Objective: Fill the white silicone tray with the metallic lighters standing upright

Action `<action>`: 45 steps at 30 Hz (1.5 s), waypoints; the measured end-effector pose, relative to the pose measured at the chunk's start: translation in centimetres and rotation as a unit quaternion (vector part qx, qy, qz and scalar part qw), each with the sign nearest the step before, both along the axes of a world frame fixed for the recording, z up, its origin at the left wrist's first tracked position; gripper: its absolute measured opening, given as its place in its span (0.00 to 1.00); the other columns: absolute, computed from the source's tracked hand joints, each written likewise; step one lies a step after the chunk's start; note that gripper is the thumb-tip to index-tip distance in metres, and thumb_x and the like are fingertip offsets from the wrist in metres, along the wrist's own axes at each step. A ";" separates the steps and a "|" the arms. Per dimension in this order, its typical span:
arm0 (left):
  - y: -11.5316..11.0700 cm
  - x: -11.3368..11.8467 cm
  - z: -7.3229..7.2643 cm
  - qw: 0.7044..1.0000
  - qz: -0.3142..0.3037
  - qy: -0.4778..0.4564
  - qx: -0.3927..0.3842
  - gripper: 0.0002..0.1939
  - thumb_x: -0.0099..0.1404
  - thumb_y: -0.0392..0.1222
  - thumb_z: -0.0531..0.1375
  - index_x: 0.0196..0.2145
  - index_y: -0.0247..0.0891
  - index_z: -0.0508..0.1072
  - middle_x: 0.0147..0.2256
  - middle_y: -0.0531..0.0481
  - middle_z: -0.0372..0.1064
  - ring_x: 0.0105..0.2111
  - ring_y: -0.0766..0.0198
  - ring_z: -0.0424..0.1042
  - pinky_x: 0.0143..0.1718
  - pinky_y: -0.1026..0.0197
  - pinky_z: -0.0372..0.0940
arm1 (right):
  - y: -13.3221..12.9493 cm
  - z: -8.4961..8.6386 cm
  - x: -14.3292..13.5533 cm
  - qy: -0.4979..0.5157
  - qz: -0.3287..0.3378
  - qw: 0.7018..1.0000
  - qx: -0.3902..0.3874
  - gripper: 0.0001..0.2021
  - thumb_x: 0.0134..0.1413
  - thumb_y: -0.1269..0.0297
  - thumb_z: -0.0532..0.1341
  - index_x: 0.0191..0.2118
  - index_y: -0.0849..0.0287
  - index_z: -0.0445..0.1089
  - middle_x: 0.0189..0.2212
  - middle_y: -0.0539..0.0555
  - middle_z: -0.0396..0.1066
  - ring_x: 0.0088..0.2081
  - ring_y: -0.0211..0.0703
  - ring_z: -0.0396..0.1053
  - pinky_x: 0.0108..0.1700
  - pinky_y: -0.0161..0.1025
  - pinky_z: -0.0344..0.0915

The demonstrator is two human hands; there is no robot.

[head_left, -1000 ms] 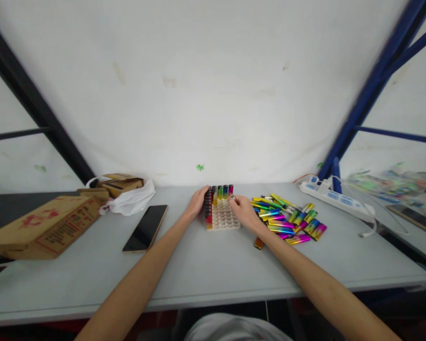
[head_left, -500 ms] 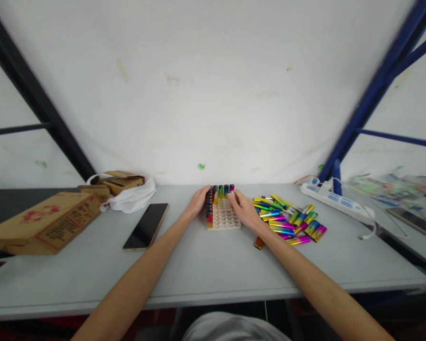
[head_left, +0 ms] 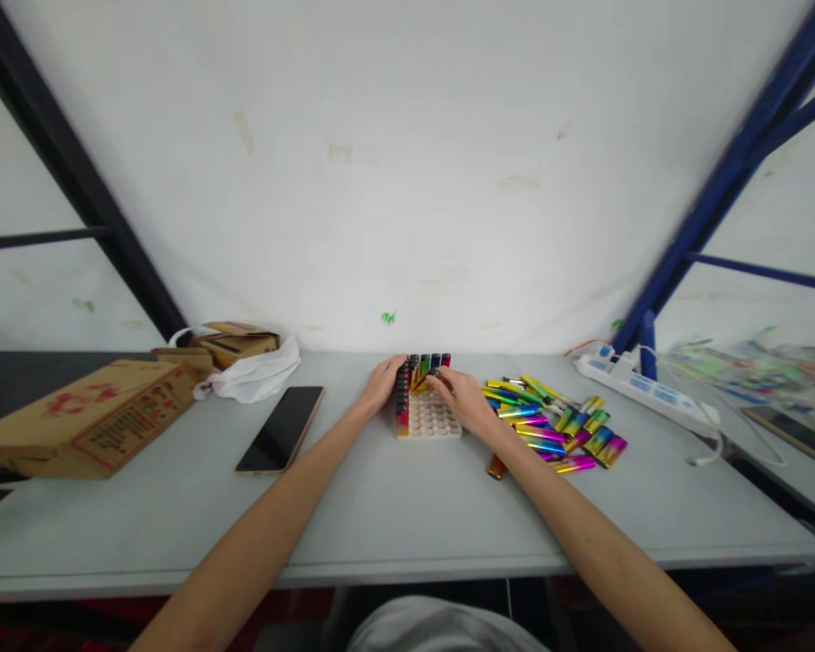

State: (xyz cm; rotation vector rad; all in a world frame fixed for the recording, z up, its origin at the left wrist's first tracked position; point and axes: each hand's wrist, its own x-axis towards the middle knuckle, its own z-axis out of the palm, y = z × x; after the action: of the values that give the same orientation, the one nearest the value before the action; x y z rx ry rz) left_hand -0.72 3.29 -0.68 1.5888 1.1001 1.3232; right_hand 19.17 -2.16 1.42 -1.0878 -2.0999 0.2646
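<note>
A white tray (head_left: pixel 435 418) with rows of round holes sits on the table in front of me. Dark-topped lighters (head_left: pixel 403 398) stand upright along its left side, and several more line its back row. My left hand (head_left: pixel 383 384) is closed against the tray's back left corner; its fingertips are partly hidden behind the lighters. Over the tray's back part, my right hand (head_left: pixel 463 397) pinches a gold lighter (head_left: pixel 421 381), which is tilted to the left. To the right of that hand lies a loose pile of shiny multicoloured lighters (head_left: pixel 540 435).
A black-screened phone (head_left: pixel 280 430) lies left of my left forearm. Farther left are a cardboard box (head_left: pixel 95 417) and a white plastic bag (head_left: pixel 258 373). A white power strip (head_left: pixel 648 389) with cables lies at the right. The wall (head_left: pixel 407 181) rises behind the table.
My right hand has shifted slightly left and over the tray, and the tilted gold lighter now shows at its fingertips. My left hand stays at the tray's left side. The camera view has shifted slightly.
</note>
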 end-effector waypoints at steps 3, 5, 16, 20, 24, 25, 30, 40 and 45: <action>0.0 0.0 0.1 1.000 0.004 0.007 0.004 0.22 0.63 0.58 0.54 0.35 0.37 0.76 0.41 0.46 0.78 0.45 0.54 0.72 0.54 0.56 0.61 | 0.5 -0.2 -0.3 -0.019 0.014 1.000 -0.001 0.12 0.69 0.58 0.52 0.35 0.57 0.65 0.29 0.51 0.71 0.31 0.42 0.67 0.35 0.35 0.56; -0.2 0.0 0.2 1.000 0.007 0.015 0.008 0.22 0.64 0.58 0.53 0.34 0.37 0.76 0.40 0.46 0.78 0.44 0.55 0.72 0.54 0.56 0.61 | 0.7 -0.2 -0.6 -0.034 0.018 0.999 -0.002 0.12 0.70 0.59 0.52 0.35 0.57 0.65 0.30 0.52 0.71 0.32 0.42 0.67 0.36 0.36 0.57; -0.4 0.1 0.4 0.999 0.025 0.020 0.004 0.23 0.63 0.58 0.53 0.37 0.36 0.77 0.44 0.45 0.78 0.48 0.54 0.72 0.58 0.56 0.59 | 0.3 -0.1 -2.1 -0.196 -0.049 0.979 0.023 0.10 0.69 0.61 0.52 0.43 0.59 0.68 0.41 0.60 0.72 0.38 0.46 0.70 0.42 0.40 0.62; -0.5 0.0 0.5 0.999 0.026 0.029 0.000 0.24 0.64 0.59 0.52 0.37 0.36 0.77 0.44 0.46 0.78 0.48 0.54 0.71 0.57 0.55 0.59 | 0.4 0.0 -0.9 -0.127 -0.004 0.990 0.055 0.08 0.63 0.71 0.53 0.45 0.59 0.67 0.42 0.58 0.69 0.42 0.46 0.68 0.48 0.41 0.63; -0.4 -0.1 0.3 0.999 0.025 0.025 -0.025 0.26 0.63 0.62 0.52 0.35 0.37 0.77 0.43 0.47 0.78 0.46 0.53 0.72 0.53 0.56 0.62 | 0.8 0.9 1.9 -0.026 -0.008 0.995 0.095 0.16 0.49 0.80 0.53 0.43 0.59 0.66 0.40 0.57 0.65 0.44 0.46 0.65 0.49 0.41 0.64; -0.4 -0.1 0.2 0.999 0.027 0.023 -0.031 0.26 0.63 0.63 0.52 0.35 0.37 0.77 0.42 0.47 0.78 0.45 0.53 0.72 0.53 0.56 0.62 | 1.0 1.0 2.9 -0.008 -0.019 0.995 0.100 0.17 0.46 0.80 0.53 0.42 0.59 0.66 0.39 0.57 0.65 0.43 0.46 0.66 0.48 0.41 0.64; -0.1 -0.2 0.0 0.999 0.027 0.020 -0.034 0.27 0.63 0.64 0.52 0.35 0.37 0.77 0.41 0.46 0.79 0.44 0.52 0.72 0.53 0.55 0.61 | 2.3 1.5 8.3 0.021 -0.103 0.987 0.120 0.17 0.44 0.78 0.54 0.42 0.59 0.67 0.39 0.56 0.64 0.35 0.43 0.65 0.45 0.42 0.65; 0.3 -0.3 -0.3 0.998 0.038 0.017 -0.042 0.28 0.61 0.66 0.53 0.32 0.38 0.76 0.40 0.46 0.79 0.45 0.50 0.72 0.53 0.54 0.62 | 3.2 1.5 12.0 0.029 -0.188 0.973 0.134 0.18 0.43 0.77 0.55 0.42 0.59 0.67 0.40 0.56 0.64 0.32 0.42 0.65 0.45 0.44 0.66; 0.1 -0.2 -0.2 0.999 0.033 0.012 -0.033 0.28 0.61 0.66 0.52 0.32 0.38 0.76 0.38 0.46 0.79 0.44 0.51 0.73 0.53 0.54 0.62 | 3.2 1.4 12.0 0.031 -0.180 0.975 0.128 0.17 0.42 0.76 0.56 0.42 0.59 0.66 0.42 0.57 0.65 0.33 0.42 0.66 0.45 0.44 0.66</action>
State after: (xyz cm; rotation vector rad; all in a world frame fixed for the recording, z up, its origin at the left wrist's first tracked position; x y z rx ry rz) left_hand -0.96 3.40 -0.84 1.5352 1.2083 1.2994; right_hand 31.21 1.08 2.87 -1.2560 -1.7817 -0.1426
